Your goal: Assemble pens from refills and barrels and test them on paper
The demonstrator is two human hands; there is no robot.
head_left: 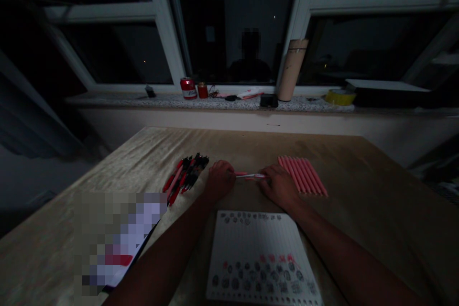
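Note:
My left hand (220,179) and my right hand (279,184) face each other above the table, fingers closed. Between them stretches a slim white-and-pink pen (250,176), pinched at both ends. Pink pieces show by the fingertips of each hand; the dim light hides whether they are separate parts. Just right of my right hand, several pink pens (303,176) lie side by side in a neat row. Left of my left hand is a loose pile of black and red pens (186,174).
A spiral notebook page (258,239) with dark and red marks lies between my forearms. A phone-like device (132,239), partly blurred, rests at left. On the windowsill (161,102) stand a red can (188,88), a tall cylinder (293,71) and yellow tape (339,97).

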